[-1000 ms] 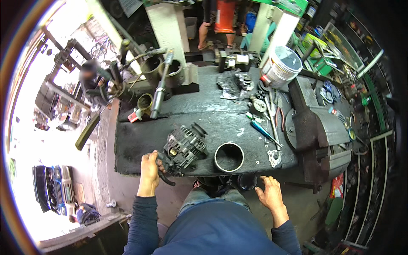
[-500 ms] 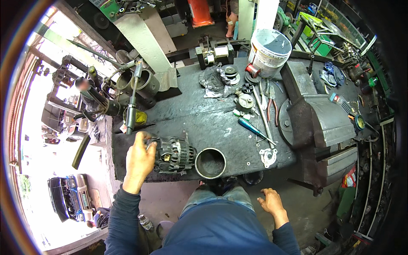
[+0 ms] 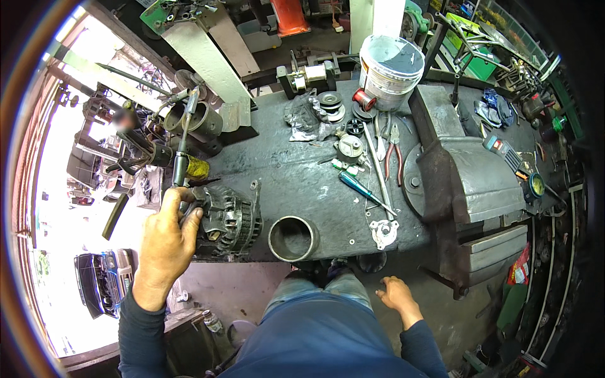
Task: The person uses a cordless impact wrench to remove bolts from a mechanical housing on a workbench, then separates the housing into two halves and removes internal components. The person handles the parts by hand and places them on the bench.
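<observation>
At the left end of the dark workbench (image 3: 302, 170), my left hand (image 3: 165, 242) has its thumb and fingers closed on the dark end of an alternator (image 3: 233, 220). The alternator lies on its side, with its slotted metal housing facing right. A short metal cylinder (image 3: 292, 239), hollow and open at the top, stands to its right, with a gap between them. My right hand (image 3: 397, 296) hangs below the bench edge, holding nothing, with fingers loosely apart.
Pliers (image 3: 394, 154), a blue screwdriver (image 3: 362, 191) and a small metal flange (image 3: 383, 234) lie toward the right. Behind them stands a white bucket (image 3: 391, 75). A large bench vise (image 3: 472, 183) blocks the right side. A long tool (image 3: 183, 148) leans near the alternator.
My left hand has pulled the alternator leftward, widening its gap from the hollow cylinder. The whole view has shifted a little. My right hand stays low and empty.
</observation>
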